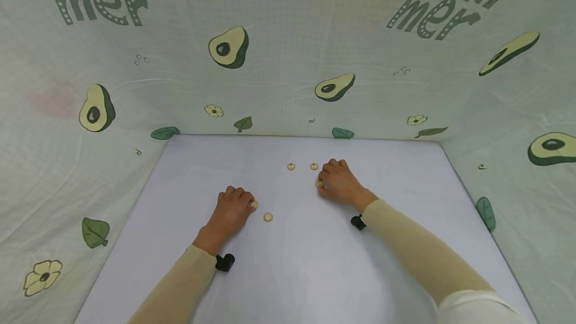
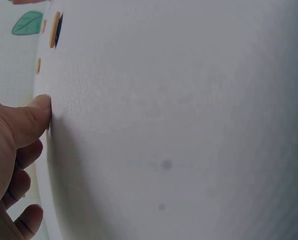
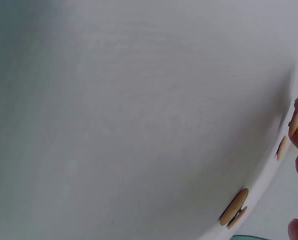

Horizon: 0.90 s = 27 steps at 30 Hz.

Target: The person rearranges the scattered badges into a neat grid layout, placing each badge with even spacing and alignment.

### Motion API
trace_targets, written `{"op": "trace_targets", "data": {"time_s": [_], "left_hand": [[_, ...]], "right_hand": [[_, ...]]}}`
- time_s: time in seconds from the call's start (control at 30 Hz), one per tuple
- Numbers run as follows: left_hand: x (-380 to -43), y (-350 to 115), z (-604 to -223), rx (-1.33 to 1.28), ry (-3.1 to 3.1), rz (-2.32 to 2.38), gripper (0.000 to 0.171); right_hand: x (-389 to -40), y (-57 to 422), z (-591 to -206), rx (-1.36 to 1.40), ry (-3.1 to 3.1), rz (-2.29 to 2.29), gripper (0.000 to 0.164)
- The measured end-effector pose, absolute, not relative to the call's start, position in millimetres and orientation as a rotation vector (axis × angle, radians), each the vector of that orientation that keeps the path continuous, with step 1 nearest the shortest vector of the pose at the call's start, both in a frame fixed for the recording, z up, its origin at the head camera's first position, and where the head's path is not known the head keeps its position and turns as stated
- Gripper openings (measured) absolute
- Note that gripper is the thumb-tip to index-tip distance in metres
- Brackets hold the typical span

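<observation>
Tan discs, white tabletop, beige sleeves, pale avocado-print cloth

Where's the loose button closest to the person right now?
In the head view, that button lies on the table slightly left of centre, just to the right of the left hand and farther from the right hand.

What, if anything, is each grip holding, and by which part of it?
The right grip pinches a button by its rim; the left grip touches another button, hold unclear.

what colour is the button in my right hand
The button is pale yellowish tan, clearest in the head view.
</observation>
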<state>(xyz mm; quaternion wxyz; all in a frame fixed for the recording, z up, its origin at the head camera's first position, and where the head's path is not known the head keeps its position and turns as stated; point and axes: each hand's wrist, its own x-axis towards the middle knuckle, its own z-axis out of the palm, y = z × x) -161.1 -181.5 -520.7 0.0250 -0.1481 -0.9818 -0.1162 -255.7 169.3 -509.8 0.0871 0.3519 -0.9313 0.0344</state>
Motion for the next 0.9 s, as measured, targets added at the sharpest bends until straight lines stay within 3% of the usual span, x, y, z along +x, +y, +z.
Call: {"op": "trace_targets", "data": {"time_s": [0.9], "left_hand": [[-160.9, -180.3, -520.2, -0.434, -3.056, -0.361, 0.021]], "right_hand": [[-255.4, 164.4, -518.4, 1.033, -2.776, 0.115, 0.016]]}}
